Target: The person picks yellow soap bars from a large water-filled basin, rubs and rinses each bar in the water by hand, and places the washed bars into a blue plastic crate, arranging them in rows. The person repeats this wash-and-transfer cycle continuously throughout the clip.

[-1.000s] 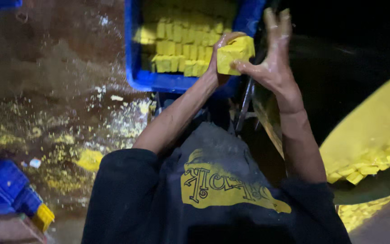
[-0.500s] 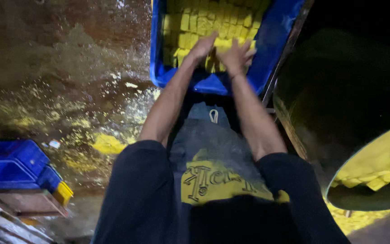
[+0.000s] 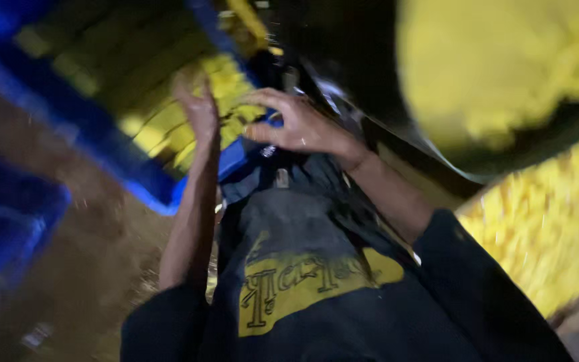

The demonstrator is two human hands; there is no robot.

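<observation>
Sitting in a blue plastic crate (image 3: pixel 145 191) at upper left, rows of yellow blocks (image 3: pixel 189 127), heavily blurred, filling the crate's near end, the farther blocks fading into shadow. Hovering over the near corner of those blocks, the left hand (image 3: pixel 199 110), raised with fingers together and pointing up and away, palm turned toward the other hand; seeming to be holding nothing, though blur making that hard to confirm. Reaching in beside it from the right, the right hand (image 3: pixel 299 124), fingers spread and curled loosely, open, gripping nothing visible, hanging above the crate's near rim and a little apart from the left hand. Extending back toward the camera, both bare forearms, emerging from the short sleeves of a dark shirt (image 3: pixel 330 295) bearing a yellow printed patch across the chest. Filling the lower middle of the view, that shirt, with a dark apron or garment front below the hands. Lying at far left, more blue crates (image 3: pixel 8 221), stacked or set side by side on a brown, wet-looking floor (image 3: pixel 95 268) speckled with pale crumbs. Curving across the upper right, a large dark rounded vessel (image 3: pixel 437 164) holding a blurred yellow mass (image 3: pixel 497 67). Spreading at lower right, another heap of small yellow pieces (image 3: pixel 544 228), just beside the right sleeve.
</observation>
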